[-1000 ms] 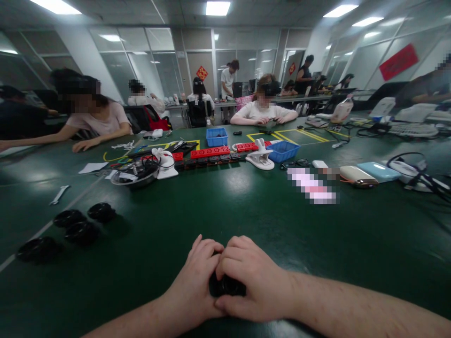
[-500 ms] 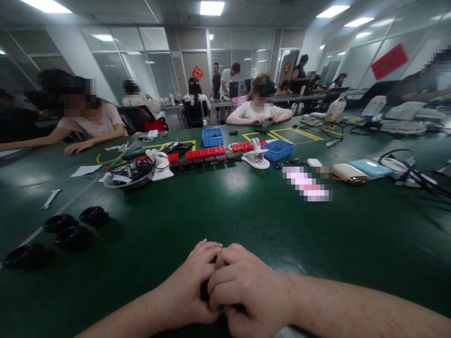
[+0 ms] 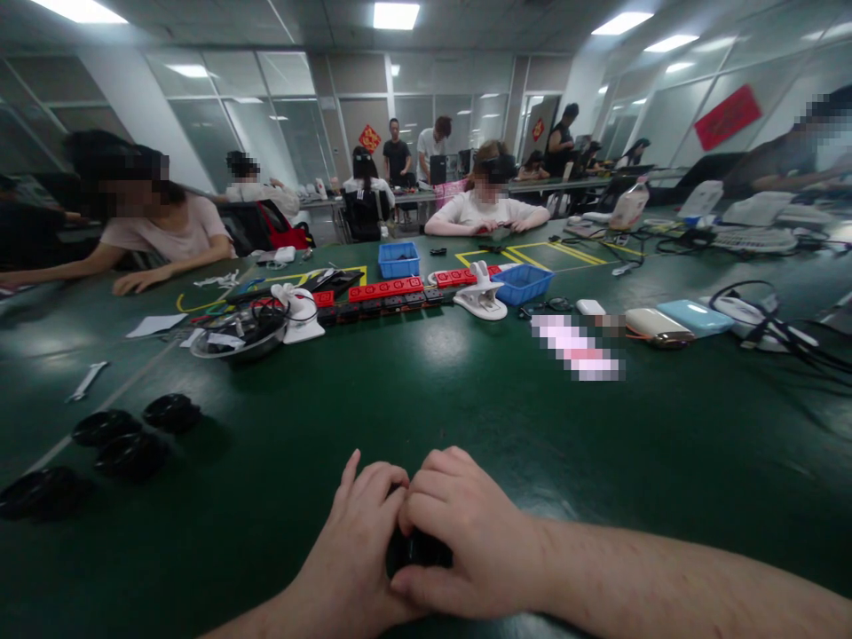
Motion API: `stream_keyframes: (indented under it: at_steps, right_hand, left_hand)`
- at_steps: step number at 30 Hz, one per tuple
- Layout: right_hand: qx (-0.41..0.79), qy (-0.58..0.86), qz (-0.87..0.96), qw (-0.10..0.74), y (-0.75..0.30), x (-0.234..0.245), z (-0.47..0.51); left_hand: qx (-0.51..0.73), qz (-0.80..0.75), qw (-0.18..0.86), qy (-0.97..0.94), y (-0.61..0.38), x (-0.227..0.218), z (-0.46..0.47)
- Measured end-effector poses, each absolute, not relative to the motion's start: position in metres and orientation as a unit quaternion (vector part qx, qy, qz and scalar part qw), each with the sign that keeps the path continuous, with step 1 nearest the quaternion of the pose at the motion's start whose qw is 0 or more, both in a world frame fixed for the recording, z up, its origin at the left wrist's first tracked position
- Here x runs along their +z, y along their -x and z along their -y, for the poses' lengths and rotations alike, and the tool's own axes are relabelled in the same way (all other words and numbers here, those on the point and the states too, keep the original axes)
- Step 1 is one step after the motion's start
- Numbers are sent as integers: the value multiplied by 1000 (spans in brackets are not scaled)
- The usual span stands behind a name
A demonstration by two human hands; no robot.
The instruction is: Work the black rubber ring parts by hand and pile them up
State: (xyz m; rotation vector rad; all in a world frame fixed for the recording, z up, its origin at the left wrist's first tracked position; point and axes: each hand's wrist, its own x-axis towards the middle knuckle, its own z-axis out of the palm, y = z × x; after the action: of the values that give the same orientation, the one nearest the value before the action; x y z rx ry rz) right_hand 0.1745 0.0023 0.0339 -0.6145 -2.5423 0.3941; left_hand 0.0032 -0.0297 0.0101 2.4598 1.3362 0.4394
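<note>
My left hand and my right hand are pressed together low in the middle of the view, over the green table. Both curl around a small black round object, of which only a dark sliver shows between the fingers and thumbs. My left index finger sticks up a little. What the object is cannot be made out.
Several black round parts lie at the left, with a white wrench beyond them. Farther off are a bowl of cables, red power strips, blue bins, white clamps and phones. Other people sit around the table.
My hands stay clasped on the black object and have shifted slightly; my left index finger has lifted. The view has drifted a little to the right.
</note>
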Motion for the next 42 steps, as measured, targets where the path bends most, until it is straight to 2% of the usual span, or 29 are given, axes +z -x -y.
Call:
stream_keyframes:
  at_steps: [7, 16, 21, 26, 30, 38, 42]
  right_hand:
    - [147, 211, 939, 228, -175, 34, -5]
    - [203, 103, 947, 226, -176, 38, -6]
    - [215, 90, 936, 262, -177, 35, -4]
    - [200, 121, 925, 299, -177, 35, -5]
    - [170, 170, 928, 286, -176, 34, -5]
    - [159, 173, 944, 230, -176, 34, -5]
    - [183, 151, 944, 229, -176, 34, -5]
  left_hand:
    - [165, -441, 199, -860, -7, 18, 22]
    - [122, -365, 273, -882, 5, 30, 9]
    - [97, -372, 254, -888, 5, 34, 10]
    - [123, -371, 176, -904, 6, 23, 16]
    - [155, -418, 131, -885, 2, 15, 23]
    - [150, -467, 156, -857, -7, 19, 26]
    - [165, -428, 215, -862, -4, 21, 19]
